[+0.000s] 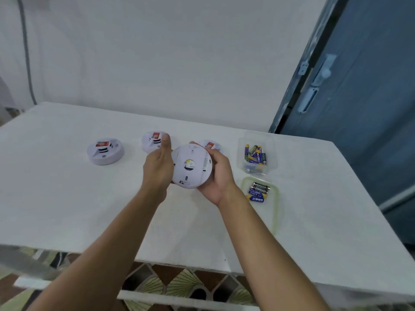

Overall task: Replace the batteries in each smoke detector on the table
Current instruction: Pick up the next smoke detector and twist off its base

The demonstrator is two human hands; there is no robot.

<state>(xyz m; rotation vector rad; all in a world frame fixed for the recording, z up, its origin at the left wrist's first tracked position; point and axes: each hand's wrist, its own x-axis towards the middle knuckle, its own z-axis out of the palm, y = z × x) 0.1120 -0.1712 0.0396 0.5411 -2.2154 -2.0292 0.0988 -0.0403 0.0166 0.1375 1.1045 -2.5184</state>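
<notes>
I hold a round white smoke detector (192, 166) above the table, its flat back turned toward me. My right hand (219, 176) grips its right rim, fingers wrapped behind it. My left hand (158, 167) presses against its left rim with the thumb pointing up. Three more white detectors sit on the table: one at the left (105, 151), one behind my left hand (151, 141), and one partly hidden behind the held detector (211, 145).
A clear tub (269, 151) with several batteries stands at the right. In front of it lies a green-rimmed lid (275, 212) with a few batteries (258, 191). The white table (67, 198) ends near my forearms. A blue door is at the far right.
</notes>
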